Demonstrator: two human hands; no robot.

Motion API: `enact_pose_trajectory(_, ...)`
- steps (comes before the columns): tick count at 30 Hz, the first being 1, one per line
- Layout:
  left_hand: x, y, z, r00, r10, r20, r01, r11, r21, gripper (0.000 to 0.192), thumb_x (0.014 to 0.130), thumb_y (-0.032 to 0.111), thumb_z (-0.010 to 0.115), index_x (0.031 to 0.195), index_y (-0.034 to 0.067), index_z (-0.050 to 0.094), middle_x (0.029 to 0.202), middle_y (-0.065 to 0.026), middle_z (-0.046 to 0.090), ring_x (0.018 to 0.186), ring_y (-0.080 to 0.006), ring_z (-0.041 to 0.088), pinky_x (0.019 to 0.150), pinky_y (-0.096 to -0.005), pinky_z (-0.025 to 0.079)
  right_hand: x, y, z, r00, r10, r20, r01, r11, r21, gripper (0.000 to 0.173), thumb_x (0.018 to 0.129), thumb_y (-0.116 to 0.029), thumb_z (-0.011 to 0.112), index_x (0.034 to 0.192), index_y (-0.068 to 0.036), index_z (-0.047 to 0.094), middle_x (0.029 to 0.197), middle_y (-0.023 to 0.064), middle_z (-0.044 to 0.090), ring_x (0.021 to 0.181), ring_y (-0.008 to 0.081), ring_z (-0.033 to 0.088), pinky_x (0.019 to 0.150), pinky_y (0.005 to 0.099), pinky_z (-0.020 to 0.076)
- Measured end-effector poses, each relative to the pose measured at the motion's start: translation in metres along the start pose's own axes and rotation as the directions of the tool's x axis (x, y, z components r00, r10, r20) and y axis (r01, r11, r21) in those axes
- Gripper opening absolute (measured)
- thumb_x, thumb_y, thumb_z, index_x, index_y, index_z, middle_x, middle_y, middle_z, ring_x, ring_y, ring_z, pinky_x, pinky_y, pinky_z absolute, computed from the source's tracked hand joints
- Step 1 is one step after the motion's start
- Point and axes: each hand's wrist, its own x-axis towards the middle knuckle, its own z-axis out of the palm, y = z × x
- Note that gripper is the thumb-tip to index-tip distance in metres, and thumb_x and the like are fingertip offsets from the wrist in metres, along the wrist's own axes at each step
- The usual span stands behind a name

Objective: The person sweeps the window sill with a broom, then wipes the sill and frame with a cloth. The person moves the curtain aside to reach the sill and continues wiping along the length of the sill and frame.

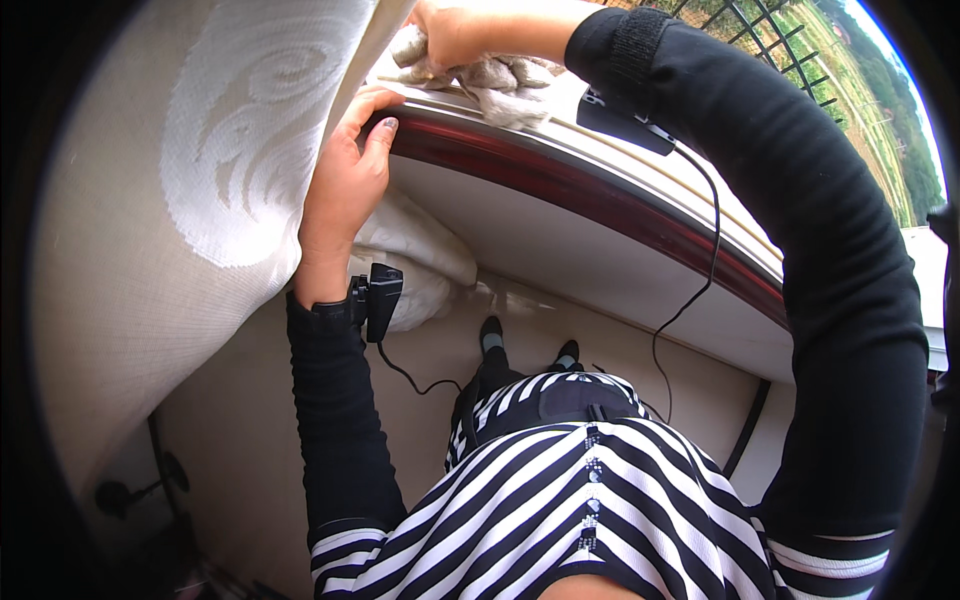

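At the top of the view, my right hand (454, 37) grips a bunched greyish-white cloth (514, 86) on the window ledge (566, 112). Its fingertips are partly hidden by the cloth and the frame's edge. My left hand (352, 161) rests at the ledge's rounded dark red edge (525, 161), thumb and forefinger spread, holding nothing that I can see. Just left of that hand hangs a cream curtain (172, 225) with a raised white swirl pattern, which hides part of the hand's outer side.
A black metal window grille (757, 37) stands beyond the ledge, with greenery outside. Black devices on my left wrist (384, 300) and right wrist (622, 124) trail cables. Pale fabric (420, 262) hangs down to the floor (420, 352) below the ledge.
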Motion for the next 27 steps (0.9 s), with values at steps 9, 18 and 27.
enact_pose_trajectory(9,0.002,0.001,-0.004,0.998,0.003,0.055,-0.003,1.0,0.011,0.022,0.095,0.003,0.052,0.116,0.0,0.06,0.117,-0.0088,0.063,0.112,-0.0209,0.058,0.102,-0.0279,0.04,0.012,-0.006,0.019,0.976,-0.042,-0.213,0.03,0.998,-0.056,0.038,0.073,-0.016,0.075,0.108,-0.003,0.07,0.097,0.0192,0.072,0.091,0.0308,0.071,0.079,0.0381,0.0549)
enact_pose_trajectory(18,0.004,-0.002,-0.002,0.999,0.004,0.043,-0.002,0.999,-0.045,0.024,0.093,0.003,0.054,0.115,-0.001,0.063,0.118,-0.0102,0.064,0.115,-0.0219,0.057,0.103,-0.0295,0.039,0.036,-0.026,-0.02,0.92,0.158,0.359,-0.144,0.987,-0.064,0.045,0.066,-0.016,0.074,0.106,0.004,0.069,0.098,0.0206,0.071,0.087,0.031,0.069,0.074,0.0393,0.0548)
enact_pose_trajectory(27,0.006,-0.002,-0.003,0.999,-0.044,0.024,0.046,0.996,-0.078,0.027,0.088,0.0,0.061,0.113,0.002,0.069,0.118,-0.0107,0.067,0.117,-0.0247,0.055,0.105,-0.0332,0.039,0.016,0.006,0.006,0.996,-0.046,0.078,0.042,0.998,0.053,0.062,0.063,-0.019,0.078,0.12,0.0,0.065,0.105,0.0205,0.071,0.096,0.0298,0.069,0.079,0.0378,0.0547)
